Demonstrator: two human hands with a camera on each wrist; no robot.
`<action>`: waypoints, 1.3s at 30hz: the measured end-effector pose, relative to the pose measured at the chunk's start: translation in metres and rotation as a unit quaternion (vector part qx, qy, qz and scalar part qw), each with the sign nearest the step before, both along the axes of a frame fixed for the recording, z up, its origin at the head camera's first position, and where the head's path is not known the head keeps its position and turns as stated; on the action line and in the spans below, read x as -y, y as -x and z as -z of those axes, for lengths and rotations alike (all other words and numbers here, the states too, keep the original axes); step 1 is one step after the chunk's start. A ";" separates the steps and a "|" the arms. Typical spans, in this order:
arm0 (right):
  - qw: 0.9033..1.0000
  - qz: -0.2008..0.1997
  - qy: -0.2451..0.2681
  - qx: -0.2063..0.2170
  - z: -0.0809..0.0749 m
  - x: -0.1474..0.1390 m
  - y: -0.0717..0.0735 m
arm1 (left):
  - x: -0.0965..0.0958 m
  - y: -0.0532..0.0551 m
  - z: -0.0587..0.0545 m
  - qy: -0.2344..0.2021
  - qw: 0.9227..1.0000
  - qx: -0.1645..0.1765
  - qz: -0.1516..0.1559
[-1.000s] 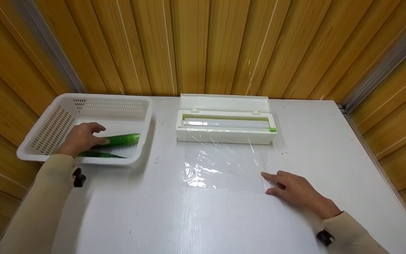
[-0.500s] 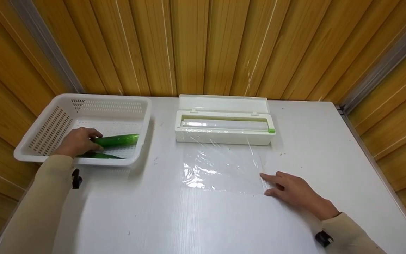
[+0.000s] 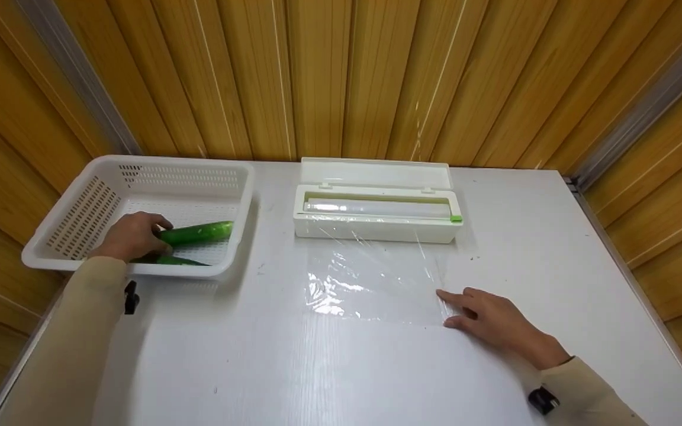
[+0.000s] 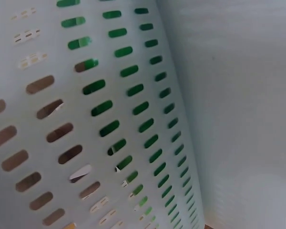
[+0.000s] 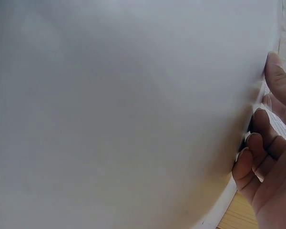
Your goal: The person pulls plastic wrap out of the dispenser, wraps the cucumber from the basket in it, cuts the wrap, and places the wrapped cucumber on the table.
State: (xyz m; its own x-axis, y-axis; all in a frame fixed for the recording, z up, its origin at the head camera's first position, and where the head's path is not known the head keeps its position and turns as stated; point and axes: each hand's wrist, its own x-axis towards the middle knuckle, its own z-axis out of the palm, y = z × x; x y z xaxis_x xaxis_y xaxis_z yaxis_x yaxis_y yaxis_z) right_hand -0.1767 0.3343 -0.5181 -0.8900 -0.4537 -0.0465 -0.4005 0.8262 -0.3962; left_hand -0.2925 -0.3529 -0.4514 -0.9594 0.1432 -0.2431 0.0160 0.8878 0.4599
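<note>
In the head view my left hand (image 3: 131, 238) reaches into a white slotted basket (image 3: 240, 195) and grips a green cucumber (image 3: 205, 232), fingers on its far side and thumb on the near side. A second, darker green cucumber (image 3: 175, 260) lies nearer the basket's front wall, partly under the hand. Through the slots of the basket wall (image 4: 100, 138) the left wrist view shows green. My right hand (image 3: 492, 316) presses the right edge of a clear sheet of plastic wrap (image 3: 370, 290) onto the table, index fingertip and thumb apart. Its other fingers (image 5: 243, 162) bend against the tabletop.
Behind the sheet stands a white plastic wrap dispenser (image 3: 376, 231), its lid (image 3: 376, 173) raised and a roll (image 3: 376, 207) inside. The sheet runs from it over the white table (image 3: 270, 367). Wooden panel walls (image 3: 317, 77) border the table at the back and sides.
My left hand has lowered its fingers around the cucumber and closed on it inside the basket. The right hand stays on the wrap's edge; the view has shifted slightly.
</note>
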 end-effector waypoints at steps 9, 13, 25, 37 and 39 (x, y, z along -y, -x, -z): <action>1.000 0.005 0.009 -0.016 -0.002 -0.004 -0.003 | -0.008 0.010 -0.003 -0.006 1.000 0.024 -0.016; 1.000 0.007 0.007 -0.018 -0.002 -0.005 -0.004 | -0.011 0.014 -0.007 0.007 1.000 0.010 -0.019; 0.999 -0.014 0.005 -0.048 0.001 -0.005 -0.004 | -0.007 0.008 -0.013 -0.025 0.994 -0.060 -0.084; 1.000 -0.015 -0.008 -0.020 -0.003 0.000 0.001 | -0.006 -0.004 -0.019 -0.050 0.990 -0.082 -0.106; 1.000 -0.016 -0.007 -0.020 -0.004 0.001 0.001 | -0.006 -0.005 -0.020 -0.051 0.989 -0.086 -0.108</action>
